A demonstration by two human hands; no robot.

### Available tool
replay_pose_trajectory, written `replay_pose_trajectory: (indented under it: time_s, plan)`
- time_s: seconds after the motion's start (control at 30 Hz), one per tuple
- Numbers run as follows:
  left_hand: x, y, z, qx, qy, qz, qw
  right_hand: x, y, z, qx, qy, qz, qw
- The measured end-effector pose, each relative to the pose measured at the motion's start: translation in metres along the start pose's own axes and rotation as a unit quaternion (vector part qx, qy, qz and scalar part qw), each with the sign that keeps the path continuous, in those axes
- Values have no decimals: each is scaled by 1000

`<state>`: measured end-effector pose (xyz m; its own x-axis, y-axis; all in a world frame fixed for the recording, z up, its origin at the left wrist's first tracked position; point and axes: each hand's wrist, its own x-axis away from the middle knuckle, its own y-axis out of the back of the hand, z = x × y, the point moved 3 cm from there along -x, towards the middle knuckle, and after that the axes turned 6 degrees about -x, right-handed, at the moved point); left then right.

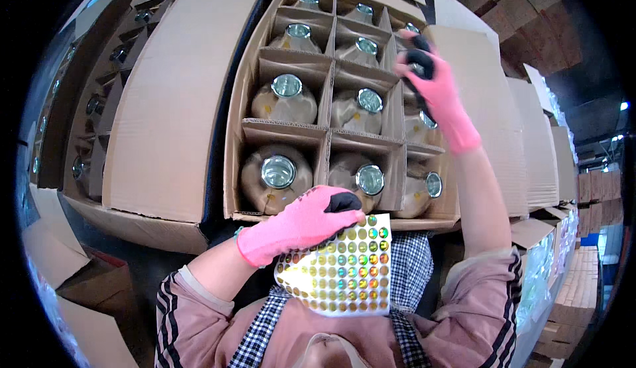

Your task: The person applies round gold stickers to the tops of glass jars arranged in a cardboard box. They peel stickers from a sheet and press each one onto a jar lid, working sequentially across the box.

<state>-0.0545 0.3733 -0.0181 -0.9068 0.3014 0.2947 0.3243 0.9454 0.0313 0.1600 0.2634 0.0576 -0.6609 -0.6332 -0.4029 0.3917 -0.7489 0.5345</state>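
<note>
I see my left hand (301,225), in a pink glove with dark fingertips, clamped on the upper edge of a sticker sheet (341,268); the thumb lies over the sheet's top and the fingers curl behind it. The sheet, covered in rows of small round shiny stickers, sits low in the middle, just in front of my chest, its top edge near the box's front wall. My right hand (434,90), gloved the same way, is raised over the right column of an open box (242,103), its fingertips bunched together above a bottle cap there; whether they pinch a sticker I cannot tell, since the tips hide it. The box is split by card dividers (329,86) into cells, each cell with one brownish bottle (278,179) standing upright, silver cap up. One box flap (179,96) is folded out flat to the left. Further left stands another box (99,103) of bottles. More closed cartons (540,156) are stacked at the right
</note>
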Motion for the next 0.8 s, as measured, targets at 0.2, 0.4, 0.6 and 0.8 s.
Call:
replay_pose_trajectory:
  time_s: [0.2, 0.4, 0.6, 0.8]
  plan:
    - [-9, 4, 6, 54, -39, 39, 997, -67, -36, -92, 360, 12, 126, 924]
    - [-19, 2, 5, 58, -71, 70, 993, -97, -55, -123, 495, -37, 300, 814]
    - [-11, 9, 10, -1, -71, 54, 996, -113, -73, -139, 514, 77, 307, 797]
    - [-15, 1, 12, -13, -50, 58, 997, -98, -53, -142, 410, 102, 205, 883]
